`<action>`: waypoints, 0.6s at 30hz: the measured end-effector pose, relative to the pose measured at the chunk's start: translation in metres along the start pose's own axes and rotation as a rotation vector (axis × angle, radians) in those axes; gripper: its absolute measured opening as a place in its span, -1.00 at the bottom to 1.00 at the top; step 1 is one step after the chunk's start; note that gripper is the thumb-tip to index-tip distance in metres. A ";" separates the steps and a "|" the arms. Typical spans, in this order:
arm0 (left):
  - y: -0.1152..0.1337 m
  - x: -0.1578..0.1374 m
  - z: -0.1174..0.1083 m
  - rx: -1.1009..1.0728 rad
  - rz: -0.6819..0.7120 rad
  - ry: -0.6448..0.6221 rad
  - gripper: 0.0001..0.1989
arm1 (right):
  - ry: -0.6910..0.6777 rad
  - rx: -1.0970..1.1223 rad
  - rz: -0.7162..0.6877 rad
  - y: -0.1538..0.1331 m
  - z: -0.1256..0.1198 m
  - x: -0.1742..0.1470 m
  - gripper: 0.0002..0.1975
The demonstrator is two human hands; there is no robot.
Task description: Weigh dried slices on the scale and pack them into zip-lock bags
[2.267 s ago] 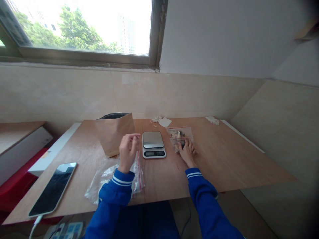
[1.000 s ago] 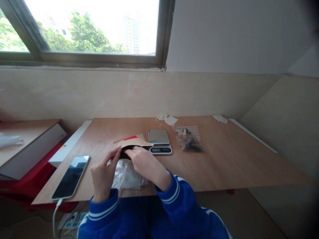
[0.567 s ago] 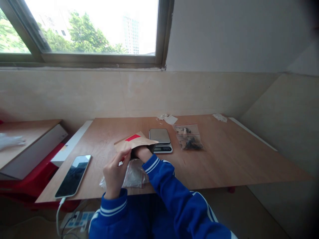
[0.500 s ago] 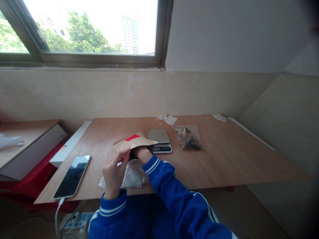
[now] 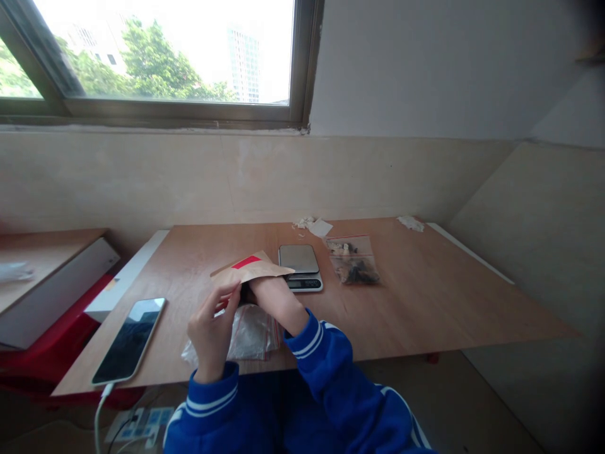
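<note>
A brown paper bag (image 5: 265, 270) with a red label is tilted above the table, its mouth facing me. My left hand (image 5: 215, 321) pinches the edge of the bag's mouth between thumb and fingers. Reaching inside the bag, my right hand (image 5: 267, 291) shows only its back and wrist; its fingers are hidden. Beneath the hands lie several clear zip bags (image 5: 253, 334) near the table's front edge. Just behind and right of the paper bag stands a small digital scale (image 5: 300, 258), its plate bare. Farther right, a clear zip bag (image 5: 354, 261) holds dark and pale dried pieces.
A phone (image 5: 130, 340) on a charging cable lies at the table's left. White scraps (image 5: 307, 223) and a paper piece (image 5: 321, 227) lie at the back edge, with crumpled tissue (image 5: 410, 223) farther right. A power strip (image 5: 139, 425) sits below the table.
My right hand has drawn partly back out of the paper bag, so more of the hand and wrist shows. My left hand keeps its pinch. The whole view has shifted slightly.
</note>
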State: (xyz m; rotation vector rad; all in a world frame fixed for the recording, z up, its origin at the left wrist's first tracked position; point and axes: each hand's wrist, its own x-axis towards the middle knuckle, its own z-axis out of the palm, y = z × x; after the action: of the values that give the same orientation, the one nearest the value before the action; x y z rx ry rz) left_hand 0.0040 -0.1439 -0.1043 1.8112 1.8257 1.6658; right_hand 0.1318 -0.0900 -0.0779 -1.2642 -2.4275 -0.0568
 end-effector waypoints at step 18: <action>0.016 0.003 0.008 -0.020 0.058 -0.040 -0.78 | 0.067 -0.088 0.148 -0.006 -0.048 -0.056 -0.88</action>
State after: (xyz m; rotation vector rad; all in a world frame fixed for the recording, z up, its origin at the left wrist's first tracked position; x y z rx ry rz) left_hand 0.0192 -0.1410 -0.0946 1.8924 1.7504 1.6486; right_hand 0.1714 -0.1475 -0.0533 -1.4528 -2.2901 -0.1635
